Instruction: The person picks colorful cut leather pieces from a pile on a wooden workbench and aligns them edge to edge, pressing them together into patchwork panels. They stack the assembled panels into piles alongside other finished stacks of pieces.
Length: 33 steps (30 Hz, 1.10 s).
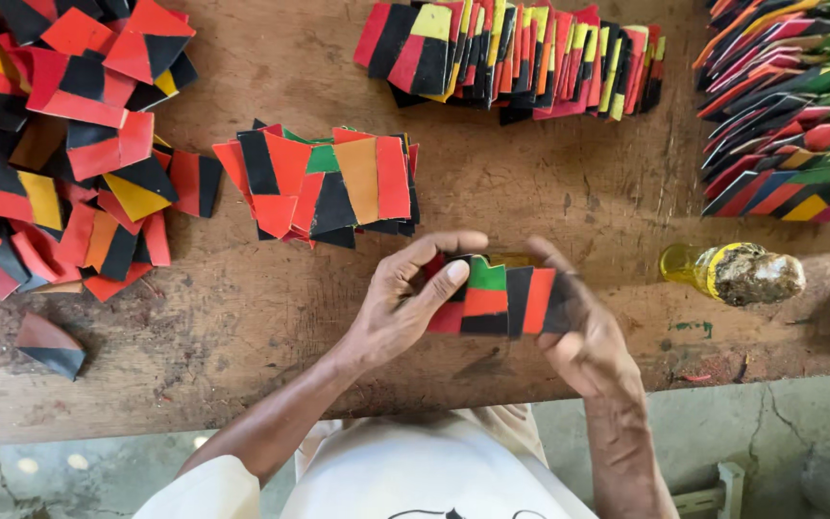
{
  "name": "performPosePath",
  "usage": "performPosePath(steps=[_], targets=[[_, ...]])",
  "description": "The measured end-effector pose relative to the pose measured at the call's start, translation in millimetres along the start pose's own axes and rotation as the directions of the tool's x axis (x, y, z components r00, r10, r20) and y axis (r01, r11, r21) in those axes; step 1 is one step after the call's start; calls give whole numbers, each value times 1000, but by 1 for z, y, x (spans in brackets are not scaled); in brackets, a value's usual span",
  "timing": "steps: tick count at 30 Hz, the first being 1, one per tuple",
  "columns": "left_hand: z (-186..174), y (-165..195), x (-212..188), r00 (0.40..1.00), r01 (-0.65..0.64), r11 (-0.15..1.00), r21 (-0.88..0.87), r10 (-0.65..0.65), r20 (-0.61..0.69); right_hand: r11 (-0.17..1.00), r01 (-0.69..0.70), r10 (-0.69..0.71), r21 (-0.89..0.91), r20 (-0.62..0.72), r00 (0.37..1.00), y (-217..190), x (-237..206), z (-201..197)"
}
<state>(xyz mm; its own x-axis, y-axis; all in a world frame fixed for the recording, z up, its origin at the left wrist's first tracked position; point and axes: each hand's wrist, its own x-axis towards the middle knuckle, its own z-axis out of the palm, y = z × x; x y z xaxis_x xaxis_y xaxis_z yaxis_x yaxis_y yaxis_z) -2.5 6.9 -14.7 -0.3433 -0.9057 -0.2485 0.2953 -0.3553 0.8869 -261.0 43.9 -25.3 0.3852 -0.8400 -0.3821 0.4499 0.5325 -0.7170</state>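
Both my hands hold one patchwork strip [499,300] of green, orange, red and black pieces just above the wooden table [271,317]. My left hand [405,303] grips its left end, thumb lying across the top. My right hand [578,332] grips its right end. A fanned stack of red, black, orange and green pieces [324,185] lies just beyond my hands. The strip's underside is hidden.
A loose heap of coloured pieces [60,135] fills the left. One row of pieces [521,58] lies at the far middle, stacked strips [790,106] at the far right. A yellow glue-smeared bottle [734,272] lies to the right. A single piece [48,343] sits near the left edge.
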Motion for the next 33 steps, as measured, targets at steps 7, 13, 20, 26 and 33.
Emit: performPosePath(steps=[7, 13, 20, 26, 33], targets=[[0, 3, 1, 994, -97, 995, 18, 96, 54, 989, 131, -121, 75, -130, 984, 21, 0, 16], [1, -7, 5, 1000, -12, 999, -30, 13, 25, 851, 208, -421, -483, -387, 820, 31, 14, 41], [-1, -26, 8, 997, 51, 992, -113, -44, 63, 911, 212, -343, -354, -362, 867, 12, 14, 59], [-7, -35, 11, 987, 127, 966, -224, -100, 127, 971, 151, -201, -183, -298, 933, 10, 19, 47], [-9, -35, 13, 986, 161, 975, -150, -153, 67, 916, 243, -344, -319, -315, 885, 16, 25, 48]])
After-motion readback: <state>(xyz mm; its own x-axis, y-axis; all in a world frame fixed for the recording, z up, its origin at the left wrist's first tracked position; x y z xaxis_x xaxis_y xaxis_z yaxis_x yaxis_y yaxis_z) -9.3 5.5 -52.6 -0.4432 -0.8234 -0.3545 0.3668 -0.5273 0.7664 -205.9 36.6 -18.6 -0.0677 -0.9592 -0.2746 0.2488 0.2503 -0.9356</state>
